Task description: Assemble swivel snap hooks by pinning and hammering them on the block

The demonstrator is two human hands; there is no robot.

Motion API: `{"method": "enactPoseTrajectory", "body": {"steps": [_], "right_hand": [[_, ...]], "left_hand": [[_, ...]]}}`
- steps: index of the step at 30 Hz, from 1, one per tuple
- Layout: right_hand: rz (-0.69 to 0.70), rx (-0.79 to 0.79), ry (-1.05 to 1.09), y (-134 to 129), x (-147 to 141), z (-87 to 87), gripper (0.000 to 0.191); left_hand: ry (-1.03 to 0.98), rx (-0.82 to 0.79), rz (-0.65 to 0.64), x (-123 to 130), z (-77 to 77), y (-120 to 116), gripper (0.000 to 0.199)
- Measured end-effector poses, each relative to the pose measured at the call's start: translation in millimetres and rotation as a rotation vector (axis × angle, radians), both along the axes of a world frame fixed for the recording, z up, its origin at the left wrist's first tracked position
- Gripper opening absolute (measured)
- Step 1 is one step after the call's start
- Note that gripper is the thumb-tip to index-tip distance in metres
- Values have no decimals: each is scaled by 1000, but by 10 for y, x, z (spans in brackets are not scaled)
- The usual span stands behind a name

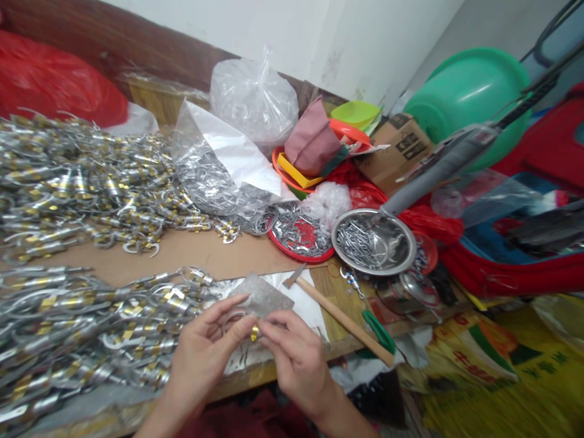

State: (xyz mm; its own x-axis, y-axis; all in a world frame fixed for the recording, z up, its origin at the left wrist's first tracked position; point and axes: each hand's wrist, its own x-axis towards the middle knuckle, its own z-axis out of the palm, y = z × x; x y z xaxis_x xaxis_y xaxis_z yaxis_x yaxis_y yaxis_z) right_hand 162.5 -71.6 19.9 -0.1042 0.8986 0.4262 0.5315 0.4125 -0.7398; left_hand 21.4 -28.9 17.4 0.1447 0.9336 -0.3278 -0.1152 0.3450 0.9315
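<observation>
Close to the table's front edge, my left hand and my right hand meet over a small metal hook fitting with a brass-coloured part. My left thumb and fingers pinch it from one side. From the other side, my right fingertips press together at its end; most of the piece is hidden by fingers. Just beyond my hands a flat grey metal block lies on white sheeting. To its right rests a hammer with a wooden handle. Similar hook fittings are heaped left of my left hand.
Another large heap of fittings covers the back left. A clear bag of metal pieces, a red plate and a steel bowl of pins stand further back. A grey-handled tool slants above the bowl. A yellow sack lies right.
</observation>
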Motion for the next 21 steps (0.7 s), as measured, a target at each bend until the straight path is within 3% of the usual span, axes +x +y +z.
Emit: {"method": "enactPoseTrajectory", "body": {"steps": [3,6,8,10,13,16,21], "right_hand": [[-10,-121,37,10,29,70,25],[63,-220,-43,195,178,130,19],[-32,-210,-257,458,368,132,20],[-283,-215,-597,794,601,93,27],[-338,-284,-733,1264,897,-19,29],[-309,-330,-788,1531,1026,-133,27],[-299,-301,-751,1605,1072,-159,26]], "left_hand": [[-136,5,-36,26,-2,-37,65],[-186,-18,-9,30,-4,-49,63],[-210,-62,-17,33,-4,-46,63],[-226,-89,-27,42,-2,-44,66],[-242,-104,-23,61,3,-51,70],[-261,-103,-40,64,17,-60,72],[-236,-93,-130,39,10,-58,70]]}}
